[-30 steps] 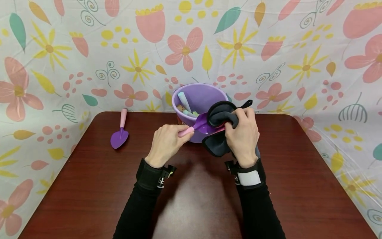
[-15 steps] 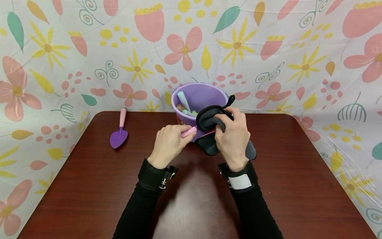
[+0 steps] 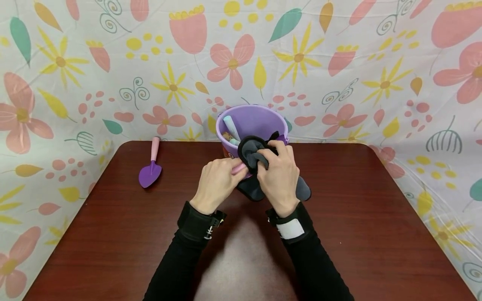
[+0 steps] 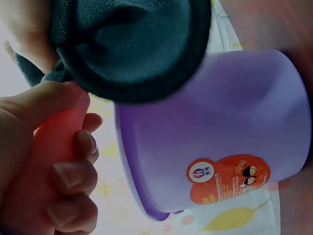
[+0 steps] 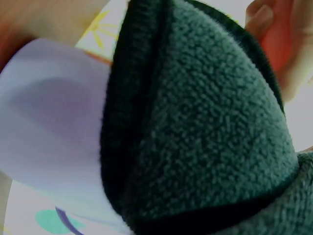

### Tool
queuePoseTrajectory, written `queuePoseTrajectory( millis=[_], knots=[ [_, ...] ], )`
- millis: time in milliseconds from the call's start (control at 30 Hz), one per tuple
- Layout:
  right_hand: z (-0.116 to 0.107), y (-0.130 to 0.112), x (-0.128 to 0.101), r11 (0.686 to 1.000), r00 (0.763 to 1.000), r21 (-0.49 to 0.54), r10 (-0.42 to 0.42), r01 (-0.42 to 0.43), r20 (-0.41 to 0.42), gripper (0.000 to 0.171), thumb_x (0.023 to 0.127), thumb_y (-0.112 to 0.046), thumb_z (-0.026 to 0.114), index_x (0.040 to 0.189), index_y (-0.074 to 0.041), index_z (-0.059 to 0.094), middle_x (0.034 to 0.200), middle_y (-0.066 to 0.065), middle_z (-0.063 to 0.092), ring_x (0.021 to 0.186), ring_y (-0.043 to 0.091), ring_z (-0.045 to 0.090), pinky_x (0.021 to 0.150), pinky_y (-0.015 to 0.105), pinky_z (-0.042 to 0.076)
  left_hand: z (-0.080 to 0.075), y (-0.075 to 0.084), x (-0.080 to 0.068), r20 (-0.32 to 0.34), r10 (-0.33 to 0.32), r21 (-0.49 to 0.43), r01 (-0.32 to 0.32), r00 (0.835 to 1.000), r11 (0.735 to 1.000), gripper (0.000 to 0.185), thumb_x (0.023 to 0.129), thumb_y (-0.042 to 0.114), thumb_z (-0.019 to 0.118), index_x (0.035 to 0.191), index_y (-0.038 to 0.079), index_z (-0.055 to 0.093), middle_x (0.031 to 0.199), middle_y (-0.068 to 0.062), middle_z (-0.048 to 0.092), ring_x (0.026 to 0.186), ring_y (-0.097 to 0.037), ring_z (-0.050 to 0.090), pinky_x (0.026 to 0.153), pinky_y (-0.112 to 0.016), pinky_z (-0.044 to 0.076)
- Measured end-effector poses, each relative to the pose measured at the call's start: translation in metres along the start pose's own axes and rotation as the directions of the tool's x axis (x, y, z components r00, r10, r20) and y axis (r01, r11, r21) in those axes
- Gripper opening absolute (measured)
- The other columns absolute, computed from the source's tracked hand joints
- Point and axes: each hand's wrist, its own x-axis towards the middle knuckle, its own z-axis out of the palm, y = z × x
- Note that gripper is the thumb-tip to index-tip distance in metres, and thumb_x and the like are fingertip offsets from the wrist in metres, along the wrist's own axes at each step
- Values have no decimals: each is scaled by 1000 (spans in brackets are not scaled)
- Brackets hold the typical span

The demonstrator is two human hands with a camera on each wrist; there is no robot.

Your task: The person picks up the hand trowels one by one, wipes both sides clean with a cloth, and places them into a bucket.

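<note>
My left hand [image 3: 215, 184] grips the pink handle [image 3: 238, 169] of a toy shovel in front of the bucket. The shovel's purple blade is now hidden behind a dark grey fleece cloth [image 3: 249, 152] with black edging. My right hand [image 3: 279, 177] pinches this cloth, bunched and folded around the shovel's blade end. In the left wrist view, fingers curl round the pink handle [image 4: 41, 152], and the cloth [image 4: 132, 49] reaches right to the thumb tip. The right wrist view is mostly filled by the fleece cloth [image 5: 205, 112].
A purple bucket [image 3: 263, 121] with a red label [image 4: 230, 181] stands at the table's back edge, holding pale blue sticks [image 3: 231, 127] and other small items. A second toy shovel [image 3: 149, 174], purple with a pink handle, lies on the brown table [image 3: 113, 234] at left. A flowered cloth [image 3: 320, 62] hangs behind.
My right hand has moved left with the cloth, along the shovel toward its handle. The purple blade, visible a second ago, is now covered. The left hand has shifted slightly right.
</note>
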Motion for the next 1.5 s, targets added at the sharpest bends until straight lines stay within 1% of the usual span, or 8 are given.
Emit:
queuePoseTrajectory(
  millis=[300,567,800,1000,1100,1267,1400,1500],
  knots=[
    [-2,16,6,997,995,-19,70,-72,-65,15,86,-5,62,89,-6,76,112,11,60,97,32,52,54,54,48,3,-1,0,24,39,-42,-38,999,998,15,93,31,69,81,21,68,68,7,57,62,-14,60,54,-36,46],
    [-15,35,11,984,977,-14,175,-178,-118,16,87,-6,59,91,-4,75,113,12,59,96,33,52,58,55,46,-2,-3,-3,39,44,-103,-40,998,994,30,94,33,67,67,25,56,55,10,40,54,-8,46,49,-30,37],
    [-31,59,19,959,948,25,283,-283,-146,16,87,-6,60,91,-6,76,113,10,57,102,32,55,71,55,45,-3,-3,-2,71,33,-145,-22,997,989,17,93,38,67,82,26,71,57,13,46,57,-6,51,52,-28,40],
    [-46,82,24,924,910,168,371,-343,-183,21,85,1,57,97,1,74,110,17,57,99,33,55,82,43,40,-5,-6,-2,110,-23,-256,51,994,965,14,88,33,74,99,25,78,73,16,64,65,-2,55,60,-28,45],
    [-50,88,26,876,877,299,442,-378,-186,23,84,4,56,101,3,73,108,14,60,98,27,55,84,35,38,-7,-8,-2,131,-35,-323,76,991,943,20,87,32,75,104,22,78,79,15,68,67,-2,56,62,-27,46],
    [-50,88,30,752,835,571,515,-330,-195,20,85,8,60,99,4,73,98,10,64,98,19,54,83,29,40,-11,-9,-3,166,-36,-429,105,986,897,22,89,36,72,106,23,77,78,16,66,65,-5,53,59,-27,44],
    [-48,73,31,576,817,763,566,-294,-112,18,86,10,59,96,3,72,89,10,63,81,16,56,72,26,43,-12,-9,-4,200,-14,-521,119,980,845,23,90,37,71,108,24,77,81,16,68,68,-6,56,61,-28,45],
    [-47,56,31,388,830,876,558,-286,23,14,89,9,57,93,2,69,81,8,61,65,14,54,60,24,43,-13,-7,-5,226,4,-581,131,974,803,22,90,41,70,107,27,76,82,15,68,71,-7,59,63,-29,48]
  ],
)
